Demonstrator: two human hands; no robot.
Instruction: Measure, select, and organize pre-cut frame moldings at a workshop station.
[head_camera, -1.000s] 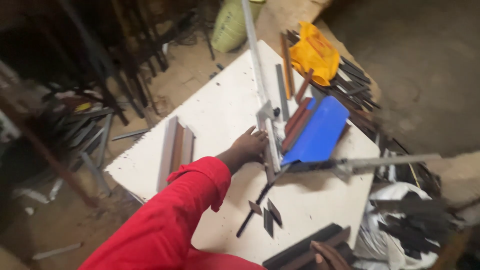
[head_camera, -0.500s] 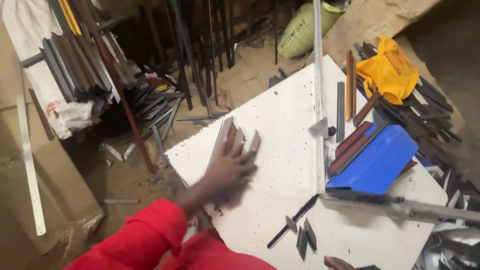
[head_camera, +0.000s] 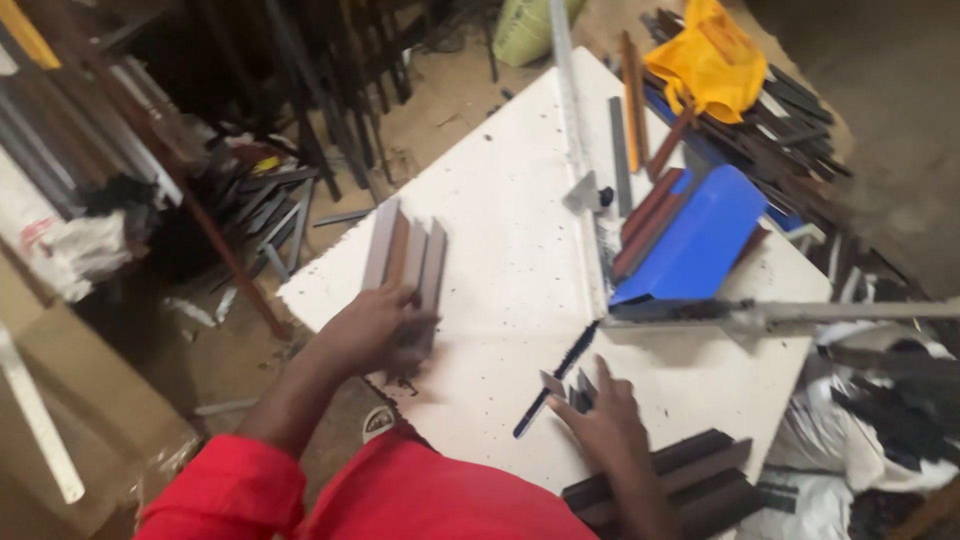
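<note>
My left hand (head_camera: 375, 327) lies on the near end of a short stack of brown metal channel pieces (head_camera: 405, 255) at the left edge of the white table (head_camera: 500, 210), fingers curled over them. My right hand (head_camera: 600, 420) rests near the front edge, fingers spread over small dark metal offcuts (head_camera: 572, 388) beside a thin black strip (head_camera: 555, 378). Whether it grips any of them I cannot tell. My sleeves are red.
A blue folded sheet (head_camera: 695, 240) lies over brown bars mid-table, with a long metal rail (head_camera: 575, 130) and a crossing bar (head_camera: 790, 312). Dark profiles (head_camera: 670, 480) lie at the front right. A yellow cloth (head_camera: 705, 60) tops scrap at the far right. Metal rods (head_camera: 250, 190) pile left.
My left hand moved from the rail at mid-table over to the brown channel pieces at the left edge. My right hand has come into view by the small offcuts.
</note>
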